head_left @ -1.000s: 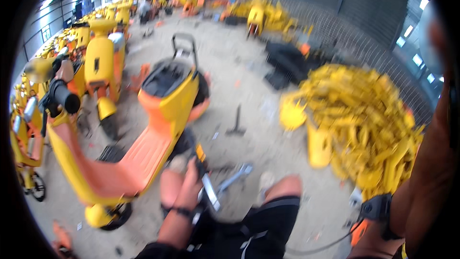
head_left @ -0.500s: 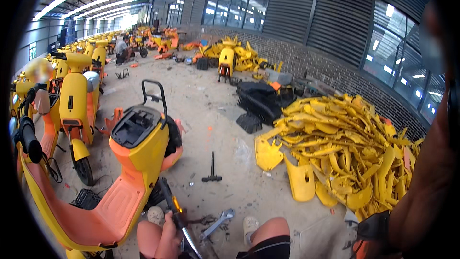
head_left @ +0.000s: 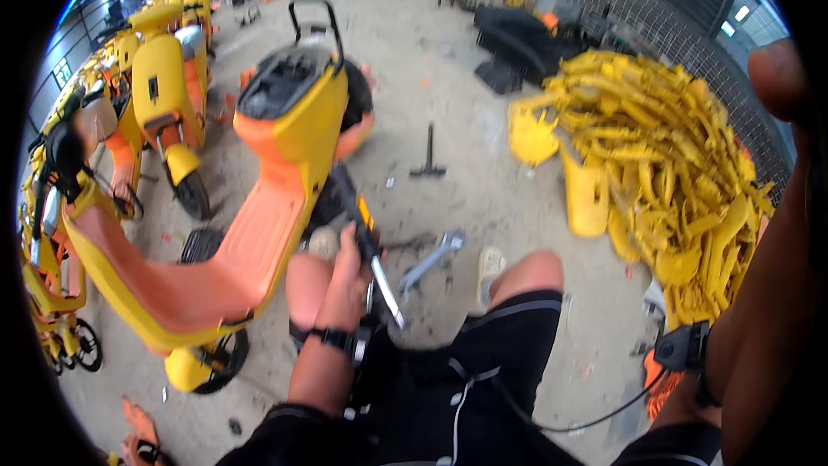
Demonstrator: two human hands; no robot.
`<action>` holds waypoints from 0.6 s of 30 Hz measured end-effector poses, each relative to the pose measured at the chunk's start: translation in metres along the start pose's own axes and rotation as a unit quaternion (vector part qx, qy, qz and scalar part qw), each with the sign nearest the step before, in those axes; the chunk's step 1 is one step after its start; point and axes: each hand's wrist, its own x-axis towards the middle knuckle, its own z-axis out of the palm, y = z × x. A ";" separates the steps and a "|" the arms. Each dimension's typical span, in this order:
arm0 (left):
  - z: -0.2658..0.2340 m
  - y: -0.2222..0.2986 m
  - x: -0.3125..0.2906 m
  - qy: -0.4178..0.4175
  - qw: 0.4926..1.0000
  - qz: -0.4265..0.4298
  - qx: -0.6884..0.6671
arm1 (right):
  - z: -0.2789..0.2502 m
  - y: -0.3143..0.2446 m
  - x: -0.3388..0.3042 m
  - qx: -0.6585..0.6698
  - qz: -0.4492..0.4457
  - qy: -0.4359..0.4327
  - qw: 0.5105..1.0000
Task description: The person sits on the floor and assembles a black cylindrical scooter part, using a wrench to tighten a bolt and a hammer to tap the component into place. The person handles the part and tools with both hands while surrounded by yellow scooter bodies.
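Our left hand [head_left: 345, 272] has its grip around a long black bar [head_left: 369, 245], just right of the yellow scooter [head_left: 297, 134] and near a wrench [head_left: 431, 261]. Our right hand [head_left: 779, 82] is raised; we cannot tell its grip.

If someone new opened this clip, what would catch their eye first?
Probably the big heap of yellow panels on the floor at right, and the yellow-and-orange scooter filling the left of centre. Next, lower centre, comes the long dark tool with a yellow-orange section and silvery end, held in the person's left grip, with a wrench lying on the floor just to its right.
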 end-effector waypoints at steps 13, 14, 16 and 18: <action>-0.012 0.009 -0.008 0.012 1.000 0.017 0.003 | 0.016 -0.011 0.029 0.013 -0.024 0.015 1.000; -0.011 0.005 -0.007 0.010 1.000 0.017 0.001 | 0.016 -0.011 0.029 0.011 -0.023 0.011 1.000; -0.010 0.010 -0.021 0.035 0.999 0.019 0.001 | 0.022 -0.014 0.029 0.018 -0.030 0.015 0.999; -0.014 0.012 -0.019 0.028 0.999 0.017 0.005 | 0.021 -0.018 0.028 0.016 -0.035 0.023 0.999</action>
